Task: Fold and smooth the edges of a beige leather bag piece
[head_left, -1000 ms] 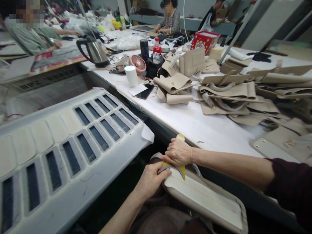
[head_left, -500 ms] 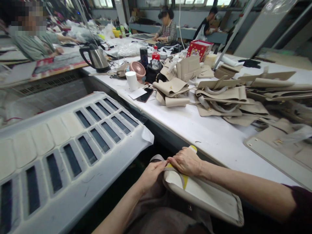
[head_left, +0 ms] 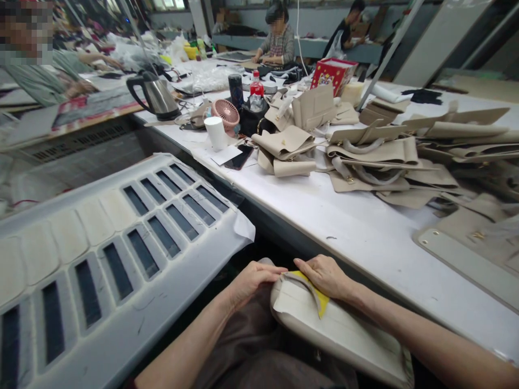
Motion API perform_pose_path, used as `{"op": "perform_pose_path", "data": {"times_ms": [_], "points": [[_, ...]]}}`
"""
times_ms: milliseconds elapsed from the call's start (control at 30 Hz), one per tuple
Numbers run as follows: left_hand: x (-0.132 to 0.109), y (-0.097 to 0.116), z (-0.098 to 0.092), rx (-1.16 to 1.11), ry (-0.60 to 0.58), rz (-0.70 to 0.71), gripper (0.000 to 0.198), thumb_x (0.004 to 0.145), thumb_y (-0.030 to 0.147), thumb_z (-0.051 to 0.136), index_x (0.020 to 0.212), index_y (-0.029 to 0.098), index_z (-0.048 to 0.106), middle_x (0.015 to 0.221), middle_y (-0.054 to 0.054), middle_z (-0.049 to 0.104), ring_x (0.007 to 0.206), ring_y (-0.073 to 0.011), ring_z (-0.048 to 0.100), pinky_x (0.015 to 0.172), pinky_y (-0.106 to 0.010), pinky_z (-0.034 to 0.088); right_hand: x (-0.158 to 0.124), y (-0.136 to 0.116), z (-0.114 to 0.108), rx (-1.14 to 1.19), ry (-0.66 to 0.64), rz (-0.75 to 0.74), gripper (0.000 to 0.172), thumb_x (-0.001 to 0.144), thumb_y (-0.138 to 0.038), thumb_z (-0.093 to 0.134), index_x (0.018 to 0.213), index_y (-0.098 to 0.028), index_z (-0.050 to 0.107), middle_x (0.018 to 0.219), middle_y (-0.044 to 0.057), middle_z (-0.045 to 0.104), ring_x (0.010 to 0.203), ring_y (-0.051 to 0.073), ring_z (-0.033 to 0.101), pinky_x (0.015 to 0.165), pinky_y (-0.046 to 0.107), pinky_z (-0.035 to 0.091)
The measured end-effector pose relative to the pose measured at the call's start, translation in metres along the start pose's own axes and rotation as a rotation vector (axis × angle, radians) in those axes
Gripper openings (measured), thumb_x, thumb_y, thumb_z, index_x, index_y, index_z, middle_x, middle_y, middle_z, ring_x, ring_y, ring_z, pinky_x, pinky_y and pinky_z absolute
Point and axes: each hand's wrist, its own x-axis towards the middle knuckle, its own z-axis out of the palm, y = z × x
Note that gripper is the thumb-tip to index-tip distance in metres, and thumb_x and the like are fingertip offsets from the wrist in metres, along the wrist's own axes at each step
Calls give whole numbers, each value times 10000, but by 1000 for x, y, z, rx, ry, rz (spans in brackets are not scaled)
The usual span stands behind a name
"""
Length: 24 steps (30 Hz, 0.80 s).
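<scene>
A beige leather bag piece [head_left: 344, 335] with a pale inner face and rounded corners lies slanted over my lap. At its near left end a curved beige edge strip stands off the pale face, with a bright yellow piece [head_left: 321, 303] under it. My left hand [head_left: 253, 280] pinches the end of the bag piece, fingers straight and close together. My right hand [head_left: 324, 274] is closed over the far edge beside the yellow piece, its thumb pointing toward my left fingertips. Its fingertips are hidden behind the edge.
On the left stands a white-covered rack [head_left: 194, 270] with dark slots and pale panels. Beyond my hands, the white table [head_left: 292, 208] bears piled beige bag parts [head_left: 373, 156], a phone [head_left: 239, 157], a paper roll [head_left: 214, 133], a pink fan [head_left: 225, 114] and a kettle [head_left: 156, 96]. Several people work farther back.
My right hand has shifted slightly right and down along the edge, opening a small gap from my left fingers. More of the yellow piece shows. The bag piece has turned slightly.
</scene>
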Motion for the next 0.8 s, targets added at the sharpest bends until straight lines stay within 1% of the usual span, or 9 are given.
{"op": "perform_pose_path", "data": {"times_ms": [133, 267, 400, 500, 567, 667, 733, 800], "points": [[-1, 4, 3, 68, -30, -1, 430, 692, 208, 682, 1109, 120, 735, 990, -113, 742, 1003, -258, 636, 921, -350, 446, 0, 5, 1, 43, -4, 20, 734, 1029, -534, 165, 585, -200, 644, 609, 44, 668, 578, 162, 599, 556, 278, 296], [0, 8, 9, 108, -24, -18, 416, 707, 198, 661, 1109, 125, 736, 957, -89, 742, 969, -230, 630, 881, -312, 441, 1, 1, 2, 40, -6, 11, 739, 1029, -536, 162, 606, -208, 672, 632, 51, 697, 591, 169, 629, 548, 286, 281], [-2, 10, 18, 213, 51, -11, 408, 711, 171, 625, 1100, 143, 743, 909, -57, 746, 814, -175, 617, 739, -257, 423, 3, -10, -3, -162, 82, -45, 739, 1033, -507, 153, 678, -207, 728, 686, 90, 733, 610, 212, 672, 539, 309, 259], [-4, 9, 20, 207, 55, 11, 405, 727, 180, 621, 1113, 141, 738, 855, -43, 737, 788, -171, 615, 712, -251, 415, 5, -15, -7, -258, 117, -118, 733, 1036, -485, 158, 697, -194, 740, 722, 112, 743, 639, 237, 691, 544, 316, 266], [-5, 7, 18, 146, 30, -2, 395, 743, 204, 630, 1115, 125, 735, 854, -54, 734, 836, -195, 630, 763, -271, 434, 5, -12, -6, -237, 113, -85, 737, 1034, -496, 161, 694, -197, 743, 706, 112, 740, 638, 235, 695, 544, 313, 276], [-4, 4, 13, 103, 6, -26, 360, 771, 229, 630, 1093, 112, 741, 881, -75, 735, 899, -218, 640, 834, -299, 442, 3, -5, 0, -154, 99, 36, 745, 1029, -523, 150, 695, -221, 743, 683, 99, 732, 635, 230, 696, 537, 304, 287], [-2, 4, 11, 109, 13, -37, 335, 775, 223, 639, 1073, 115, 748, 901, -80, 739, 905, -210, 639, 843, -290, 436, 2, 0, 4, -114, 89, 81, 747, 1024, -542, 144, 693, -237, 740, 682, 89, 730, 643, 232, 697, 531, 300, 288], [-1, 4, 10, 102, 20, -52, 317, 766, 214, 653, 1050, 119, 756, 929, -84, 743, 895, -194, 638, 834, -271, 430, 0, 1, 5, -97, 84, 93, 747, 1020, -553, 144, 699, -242, 742, 684, 88, 730, 648, 236, 698, 530, 299, 291]]}}
